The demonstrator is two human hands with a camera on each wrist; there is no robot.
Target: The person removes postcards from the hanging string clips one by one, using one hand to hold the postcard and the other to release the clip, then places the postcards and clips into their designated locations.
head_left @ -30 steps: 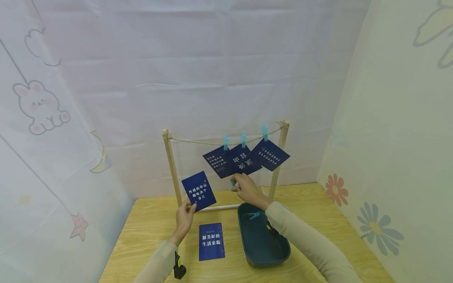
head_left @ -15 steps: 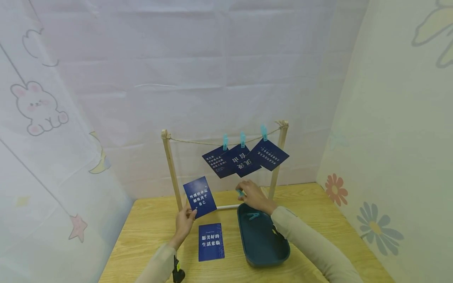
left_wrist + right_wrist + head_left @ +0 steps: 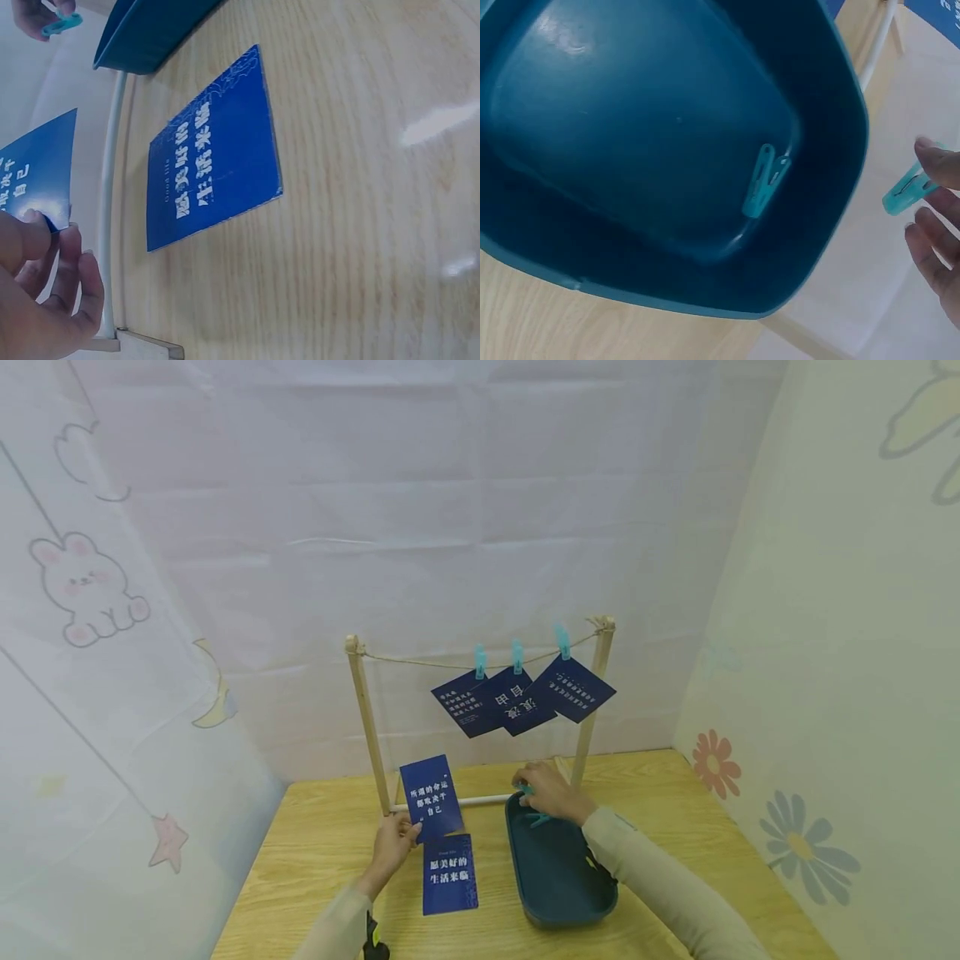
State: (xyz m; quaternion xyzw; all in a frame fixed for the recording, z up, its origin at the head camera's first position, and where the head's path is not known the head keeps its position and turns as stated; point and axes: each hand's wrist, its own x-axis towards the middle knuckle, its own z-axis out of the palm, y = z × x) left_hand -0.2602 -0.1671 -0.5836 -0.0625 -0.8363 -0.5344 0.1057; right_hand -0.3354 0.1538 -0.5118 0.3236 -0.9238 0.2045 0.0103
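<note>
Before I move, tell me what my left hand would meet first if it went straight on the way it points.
Beyond the blue card it holds, your left hand would probably meet the white rod, crossing its line in the left wrist view. Depth is unclear, so it might pass over.

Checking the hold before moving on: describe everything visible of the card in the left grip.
The held card is blue, rectangular and looks like glossy paper, with three lines of white characters. The left grip pinches its lower left corner, thumb in front. In the head view it leans slightly left, raised off the table, unclipped and apart from the lying card.
</note>
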